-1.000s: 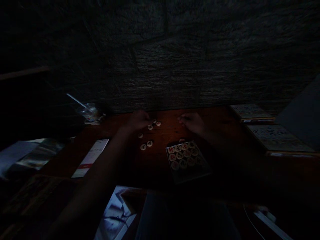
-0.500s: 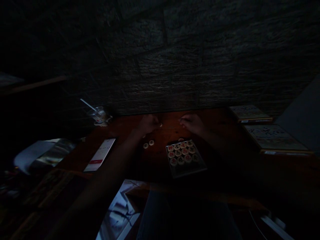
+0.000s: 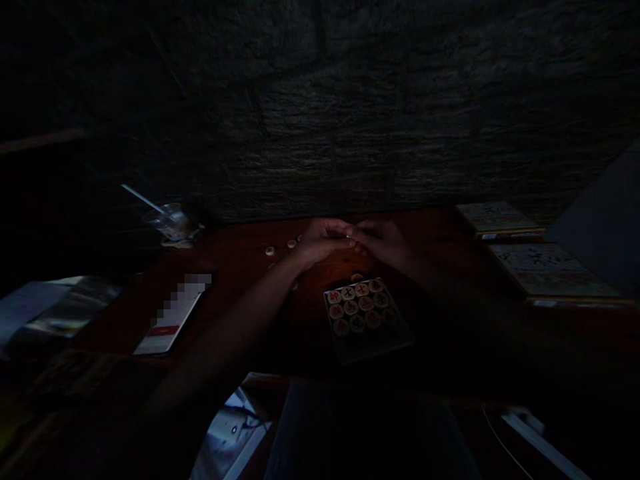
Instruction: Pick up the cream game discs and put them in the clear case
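Observation:
My left hand (image 3: 326, 241) and my right hand (image 3: 383, 241) meet above the wooden table, fingertips touching. A small pale bit, apparently a round piece (image 3: 349, 236), shows between the fingers; both hands are closed around it. Nearer to me lies a square tray (image 3: 377, 342) with rows of round pieces (image 3: 366, 303) bearing red and black characters. One more round piece (image 3: 357, 277) rests at the tray's far edge. Several small round pieces (image 3: 270, 251) lie left of my left hand, some partly hidden behind the wrist.
A phone (image 3: 173, 320) lies at the left. Behind it stands a clear cup (image 3: 173, 223) with a straw. Two flat boxes (image 3: 553, 270) (image 3: 497, 218) sit at the right. A stone wall (image 3: 340, 147) rises behind the table (image 3: 235, 260).
My left hand has moved right and now touches my right hand. More loose pieces show at the left. The view has shifted slightly.

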`<state>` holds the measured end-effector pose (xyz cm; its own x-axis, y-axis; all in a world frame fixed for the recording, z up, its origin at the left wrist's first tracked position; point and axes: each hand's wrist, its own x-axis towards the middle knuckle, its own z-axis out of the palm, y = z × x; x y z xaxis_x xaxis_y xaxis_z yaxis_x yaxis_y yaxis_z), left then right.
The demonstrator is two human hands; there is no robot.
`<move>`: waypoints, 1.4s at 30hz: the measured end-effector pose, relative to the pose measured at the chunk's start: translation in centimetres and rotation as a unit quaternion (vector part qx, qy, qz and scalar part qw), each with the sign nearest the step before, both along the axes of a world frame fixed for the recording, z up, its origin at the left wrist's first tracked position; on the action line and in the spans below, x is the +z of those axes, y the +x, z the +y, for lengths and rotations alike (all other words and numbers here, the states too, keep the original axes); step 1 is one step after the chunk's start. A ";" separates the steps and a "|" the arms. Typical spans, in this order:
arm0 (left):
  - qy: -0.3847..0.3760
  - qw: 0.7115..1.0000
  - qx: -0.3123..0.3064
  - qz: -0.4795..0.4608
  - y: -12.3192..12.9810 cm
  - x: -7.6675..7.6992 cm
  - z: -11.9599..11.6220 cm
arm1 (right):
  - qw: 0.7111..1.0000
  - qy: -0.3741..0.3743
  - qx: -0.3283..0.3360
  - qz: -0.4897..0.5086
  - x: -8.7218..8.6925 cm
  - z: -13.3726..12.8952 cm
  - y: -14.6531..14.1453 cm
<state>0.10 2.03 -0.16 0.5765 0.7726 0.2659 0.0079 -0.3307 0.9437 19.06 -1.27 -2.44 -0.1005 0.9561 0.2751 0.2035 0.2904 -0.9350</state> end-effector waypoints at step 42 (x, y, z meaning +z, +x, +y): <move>0.044 0.996 0.051 -0.057 0.1 -3.1 0.3 | 0.997 -0.039 -0.054 0.039 0.0 -1.6 0.3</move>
